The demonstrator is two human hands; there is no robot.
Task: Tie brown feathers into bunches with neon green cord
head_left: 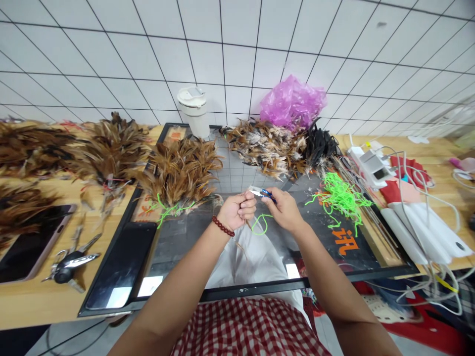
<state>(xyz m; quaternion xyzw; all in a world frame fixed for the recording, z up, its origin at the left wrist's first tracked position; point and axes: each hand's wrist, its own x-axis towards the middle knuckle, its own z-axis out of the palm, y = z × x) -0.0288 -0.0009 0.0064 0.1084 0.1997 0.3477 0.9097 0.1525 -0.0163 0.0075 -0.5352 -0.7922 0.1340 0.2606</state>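
Note:
My left hand (240, 208), a bead bracelet (223, 226) at its wrist, is closed in a pinch around what looks like a feather; a thin brown end shows below the fingers. My right hand (282, 207) grips a small pair of snips (265, 193) with blue and dark handles, their silver blades touching or nearly touching the left fingertips. A loop of bright green string (260, 228) hangs between the hands. Left of them lies a bundle of brown feathers (181, 170) with green string at its base. Loose green string (339, 198) is heaped on the right.
A black-framed glass board (319, 249) lies under the hands. Behind stand a white cup (195, 111), mottled feathers (265, 146) and a purple plastic bag (293, 103). Phones (120, 262), keys (69, 264) and more feathers (111, 143) are left; a power strip (371, 163) with cables is right.

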